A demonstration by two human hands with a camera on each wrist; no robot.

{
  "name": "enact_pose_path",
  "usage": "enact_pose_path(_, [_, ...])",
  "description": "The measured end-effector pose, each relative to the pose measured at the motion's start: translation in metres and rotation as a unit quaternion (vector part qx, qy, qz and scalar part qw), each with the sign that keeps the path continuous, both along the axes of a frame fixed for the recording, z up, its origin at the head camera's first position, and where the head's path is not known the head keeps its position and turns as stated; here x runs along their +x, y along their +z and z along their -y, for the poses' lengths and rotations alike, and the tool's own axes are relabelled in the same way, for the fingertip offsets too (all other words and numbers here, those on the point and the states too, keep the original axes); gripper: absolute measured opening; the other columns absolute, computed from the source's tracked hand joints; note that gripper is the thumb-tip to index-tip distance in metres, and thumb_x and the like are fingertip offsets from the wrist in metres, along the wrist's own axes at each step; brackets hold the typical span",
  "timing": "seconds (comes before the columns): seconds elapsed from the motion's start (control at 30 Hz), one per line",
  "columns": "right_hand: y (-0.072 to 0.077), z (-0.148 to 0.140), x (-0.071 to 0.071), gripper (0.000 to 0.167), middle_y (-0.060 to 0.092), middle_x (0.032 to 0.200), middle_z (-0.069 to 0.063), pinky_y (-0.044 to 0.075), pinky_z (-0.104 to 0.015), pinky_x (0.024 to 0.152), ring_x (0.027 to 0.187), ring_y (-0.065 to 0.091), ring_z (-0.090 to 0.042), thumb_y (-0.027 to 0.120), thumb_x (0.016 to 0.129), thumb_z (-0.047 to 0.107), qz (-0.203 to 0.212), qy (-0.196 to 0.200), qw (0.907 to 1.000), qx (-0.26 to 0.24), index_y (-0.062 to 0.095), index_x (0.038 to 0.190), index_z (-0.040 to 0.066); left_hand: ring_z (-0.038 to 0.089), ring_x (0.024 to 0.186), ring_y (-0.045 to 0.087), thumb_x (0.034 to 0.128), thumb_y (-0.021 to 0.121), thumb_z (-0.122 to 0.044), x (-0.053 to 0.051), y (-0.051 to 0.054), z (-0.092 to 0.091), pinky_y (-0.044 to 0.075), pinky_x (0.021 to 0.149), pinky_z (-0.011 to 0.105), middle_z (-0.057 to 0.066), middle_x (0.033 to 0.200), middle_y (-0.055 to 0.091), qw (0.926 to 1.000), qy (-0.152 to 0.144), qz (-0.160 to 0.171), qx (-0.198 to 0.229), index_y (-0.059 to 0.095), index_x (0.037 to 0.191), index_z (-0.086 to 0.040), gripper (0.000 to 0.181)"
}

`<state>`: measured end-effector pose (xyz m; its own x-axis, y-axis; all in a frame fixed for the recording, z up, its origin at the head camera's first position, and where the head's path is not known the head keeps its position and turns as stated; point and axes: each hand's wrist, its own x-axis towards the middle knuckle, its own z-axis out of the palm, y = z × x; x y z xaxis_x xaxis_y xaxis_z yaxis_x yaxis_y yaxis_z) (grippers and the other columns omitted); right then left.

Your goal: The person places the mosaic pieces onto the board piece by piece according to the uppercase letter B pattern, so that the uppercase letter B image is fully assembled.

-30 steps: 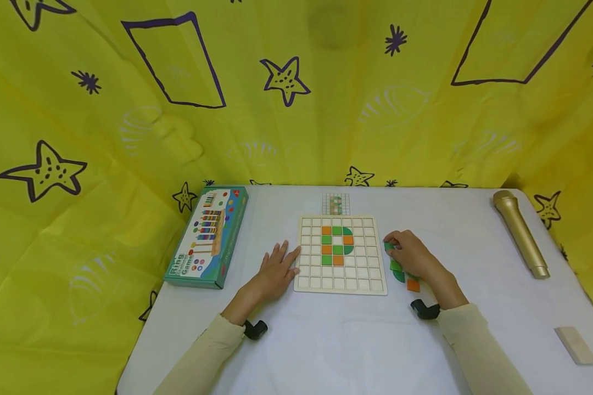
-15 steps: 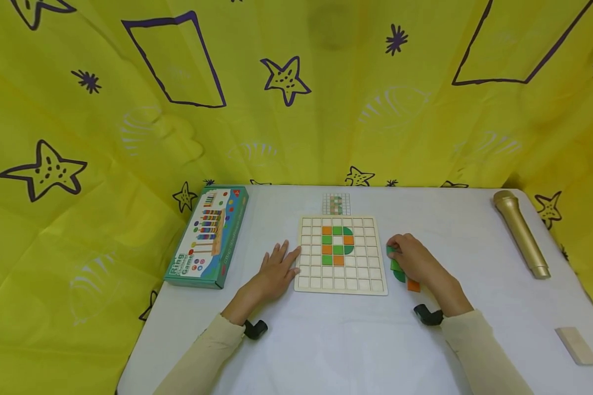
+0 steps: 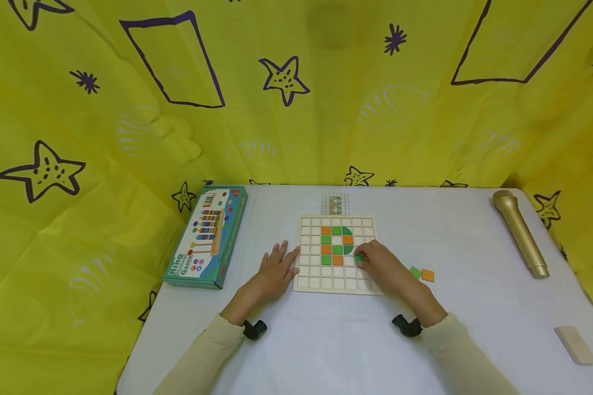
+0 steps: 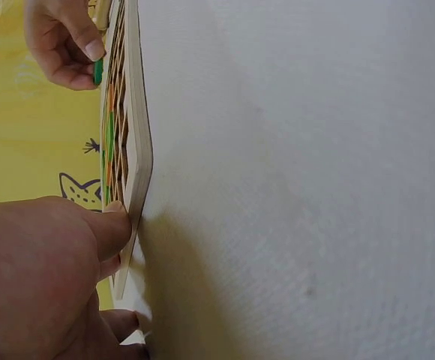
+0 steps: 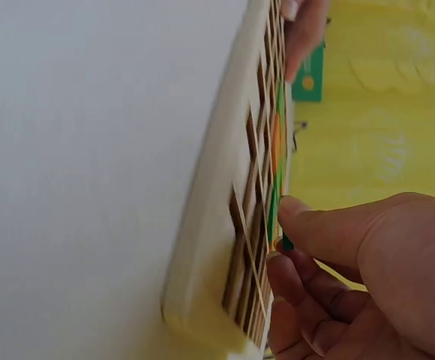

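Note:
My right hand (image 3: 382,266) pinches a dark green piece (image 3: 359,258) over the right part of the wooden grid board (image 3: 316,283). In the left wrist view the green piece (image 4: 98,70) stands on edge between thumb and fingers, just above the board. My left hand (image 3: 273,274) lies with spread fingers at the board's left edge, thumb touching the rim (image 4: 137,161). Orange, light green and dark green pieces form a P-like shape in the cells. Right of the board a light green piece (image 3: 415,272) and an orange square (image 3: 428,275) lie on the table.
A small patterned grid card (image 3: 335,203) lies behind the board. A green game box (image 3: 205,236) is at the left, a gold microphone (image 3: 521,235) at the right, and a pale block (image 3: 575,345) near the right front.
My right hand has moved left from the loose pieces to over the board, carrying a dark green piece. The loose light green and orange pieces have shifted. My left hand stays in place.

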<state>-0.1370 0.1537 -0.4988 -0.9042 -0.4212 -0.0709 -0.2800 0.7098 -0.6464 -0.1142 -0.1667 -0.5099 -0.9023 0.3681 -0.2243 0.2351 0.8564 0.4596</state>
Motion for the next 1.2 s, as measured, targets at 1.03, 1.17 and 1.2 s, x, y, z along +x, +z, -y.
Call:
enact_pose_path(1.03, [-0.005, 0.018, 0.005, 0.011, 0.063, 0.116, -0.01, 0.054, -0.045, 0.094, 0.104, 0.061, -0.027, 0.067, 0.102, 0.001, -0.041, 0.016, 0.999, -0.002, 0.072, 0.11, 0.005, 0.043, 0.163, 0.005, 0.1144, 0.045, -0.035, 0.0, -0.001, 0.0, 0.008, 0.128, 0.065, 0.022, 0.176, 0.011, 1.0, 0.004, 0.002, 0.003, 0.029, 0.168, -0.017, 0.059])
enact_pose_path(1.17, [0.0, 0.006, 0.005, 0.014, 0.061, 0.12, -0.012, 0.055, -0.046, 0.095, 0.104, 0.063, -0.027, 0.065, 0.104, 0.004, -0.034, 0.003, 0.9994, -0.001, 0.073, 0.115, 0.005, 0.043, 0.163, 0.005, 0.1146, 0.044, -0.036, 0.0, 0.0, -0.001, 0.007, 0.128, 0.065, 0.021, 0.176, 0.01, 1.0, 0.003, 0.003, 0.001, 0.028, 0.169, -0.018, 0.059])
enact_pose_path(1.2, [0.002, 0.001, 0.005, 0.014, 0.061, 0.12, -0.012, 0.055, -0.047, 0.095, 0.104, 0.062, -0.027, 0.064, 0.105, 0.006, -0.028, -0.004, 0.9996, 0.002, 0.072, 0.116, 0.005, 0.043, 0.163, 0.005, 0.1146, 0.044, -0.036, 0.0, 0.0, -0.001, 0.007, 0.128, 0.065, 0.021, 0.176, 0.01, 1.0, 0.003, 0.002, 0.0, 0.028, 0.169, -0.018, 0.059])
